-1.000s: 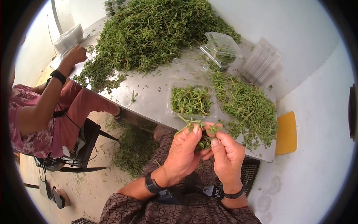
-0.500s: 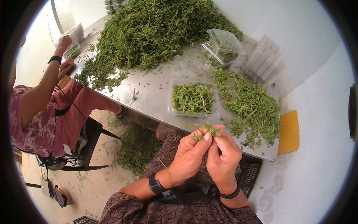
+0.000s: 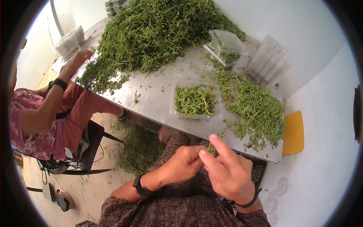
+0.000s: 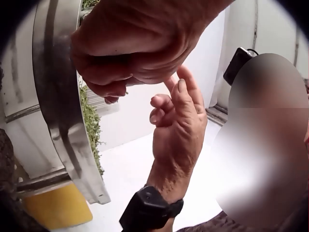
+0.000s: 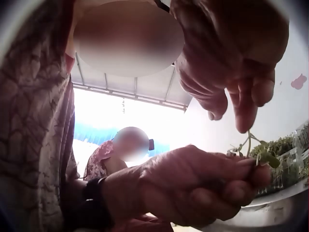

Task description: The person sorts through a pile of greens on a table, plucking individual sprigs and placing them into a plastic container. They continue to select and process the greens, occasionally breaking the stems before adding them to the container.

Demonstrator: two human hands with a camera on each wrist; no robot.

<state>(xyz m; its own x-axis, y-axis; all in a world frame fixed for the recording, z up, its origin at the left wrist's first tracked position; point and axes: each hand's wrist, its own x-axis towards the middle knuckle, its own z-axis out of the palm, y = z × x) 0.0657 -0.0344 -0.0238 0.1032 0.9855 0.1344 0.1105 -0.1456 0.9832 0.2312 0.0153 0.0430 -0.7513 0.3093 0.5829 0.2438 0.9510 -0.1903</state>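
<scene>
My left hand (image 3: pixel 182 165) pinches a small green sprig (image 3: pixel 212 150) between thumb and fingers, above my lap. The right wrist view shows the sprig (image 5: pixel 265 157) rising from the left hand's (image 5: pixel 188 183) grip. My right hand (image 3: pixel 231 174) is close beside it, index finger raised and fingers spread; one fingertip meets the top of a stem in the right wrist view. In the left wrist view the left hand (image 4: pixel 135 43) hides the sprig, and the right hand (image 4: pixel 178 125) shows loosely bent fingers. A clear tray of greens (image 3: pixel 194 100) lies beyond both hands.
A large heap of greens (image 3: pixel 151 38) covers the back of the metal table (image 3: pixel 151 100); a smaller pile (image 3: pixel 253 106) is right of the tray. Clear boxes (image 3: pixel 227 47) and stacked lids (image 3: pixel 267 60) stand behind. Another person (image 3: pixel 39 117) sits at left. A black crate (image 3: pixel 257 170) is below.
Both hands have drawn back from the tray. The right hand's index finger has lifted away from the left hand's fingertips. The other person's arm has moved between the container and the heap.
</scene>
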